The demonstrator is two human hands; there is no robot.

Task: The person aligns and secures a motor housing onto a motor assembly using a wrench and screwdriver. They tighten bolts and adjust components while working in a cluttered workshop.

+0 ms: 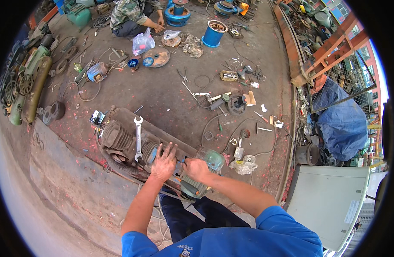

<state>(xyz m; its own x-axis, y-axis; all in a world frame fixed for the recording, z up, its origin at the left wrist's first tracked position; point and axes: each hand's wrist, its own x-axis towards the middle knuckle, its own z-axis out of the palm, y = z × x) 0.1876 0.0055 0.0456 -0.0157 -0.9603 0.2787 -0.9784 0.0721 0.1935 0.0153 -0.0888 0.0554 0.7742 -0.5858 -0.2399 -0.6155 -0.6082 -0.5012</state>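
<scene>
An air compressor (132, 120) with finned cylinders and a long tank stands in front of me. My left hand (164, 162) lies with fingers spread on a blue part between the cylinders and the green electric motor (212, 159). My right hand (196, 168) is at the motor's near end, fingers curled in; whatever they pinch is hidden. A double open-ended wrench (138, 139) rests across the cylinders, left of my left hand. Below my right hand, a screwdriver (189, 186) with a black and orange handle lies along the motor.
Hand tools, including pliers (182, 75) and a hammer (264, 128), lie scattered with cables on the floor. Farther off are a blue motor housing (214, 33) and a crouching person (134, 17). An orange steel frame (293, 51) and a pale cabinet (323, 201) line the right side.
</scene>
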